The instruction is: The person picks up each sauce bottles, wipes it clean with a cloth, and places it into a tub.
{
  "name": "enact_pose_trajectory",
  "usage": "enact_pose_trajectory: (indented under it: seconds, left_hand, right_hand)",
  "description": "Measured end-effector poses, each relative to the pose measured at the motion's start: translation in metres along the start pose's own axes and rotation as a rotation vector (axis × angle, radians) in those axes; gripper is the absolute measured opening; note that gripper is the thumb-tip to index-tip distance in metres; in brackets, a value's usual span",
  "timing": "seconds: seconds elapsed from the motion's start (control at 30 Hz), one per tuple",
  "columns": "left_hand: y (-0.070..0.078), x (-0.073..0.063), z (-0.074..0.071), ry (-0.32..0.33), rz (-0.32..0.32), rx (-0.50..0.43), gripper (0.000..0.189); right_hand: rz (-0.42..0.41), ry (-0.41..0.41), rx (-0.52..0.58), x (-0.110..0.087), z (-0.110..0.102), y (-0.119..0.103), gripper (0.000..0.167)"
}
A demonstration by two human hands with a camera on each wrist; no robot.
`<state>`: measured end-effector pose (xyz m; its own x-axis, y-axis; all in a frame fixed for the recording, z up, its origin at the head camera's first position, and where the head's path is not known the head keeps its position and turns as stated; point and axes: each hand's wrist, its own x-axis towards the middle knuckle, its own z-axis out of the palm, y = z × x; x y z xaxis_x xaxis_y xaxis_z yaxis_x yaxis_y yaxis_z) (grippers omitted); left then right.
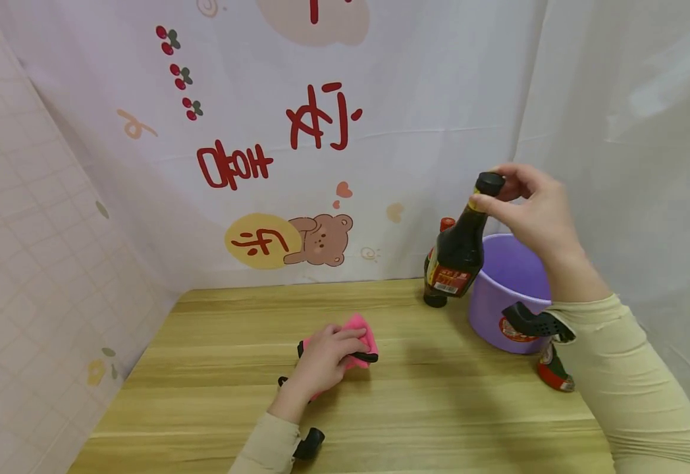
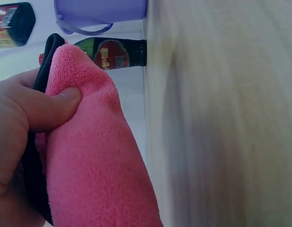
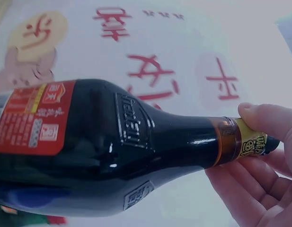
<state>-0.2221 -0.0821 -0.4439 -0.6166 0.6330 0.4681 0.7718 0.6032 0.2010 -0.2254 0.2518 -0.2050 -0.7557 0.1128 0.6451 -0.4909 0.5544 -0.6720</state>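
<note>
We find one bottle (image 1: 459, 247) raised above the table (image 1: 232, 368), tilted, its neck (image 3: 195, 142) pinched by the right hand (image 1: 537, 207), presumably because it is slimmest there. The left hand (image 1: 328, 359) grips one pink cloth (image 2: 98, 156). Around, we count one red-capped bottle (image 2: 119, 53), one bucket (image 1: 499, 309) and one unidentified, half-hidden item (image 1: 555, 376).
</note>
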Motion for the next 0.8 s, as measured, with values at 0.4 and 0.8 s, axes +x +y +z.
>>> enact_pose_trajectory:
  seconds: [0.4,0.8]
  left_hand:
    - [-0.003,-0.01,-0.006,-0.009,0.016,0.018,0.023]
    - [-0.018,-0.026,-0.016,0.002,-0.018,0.027,0.022]
  right_hand:
    - [0.091,0.047,-0.069,0.033,-0.056,0.003,0.026]
    - [0.232,-0.088,-0.422,0.054,-0.071,0.047,0.064]
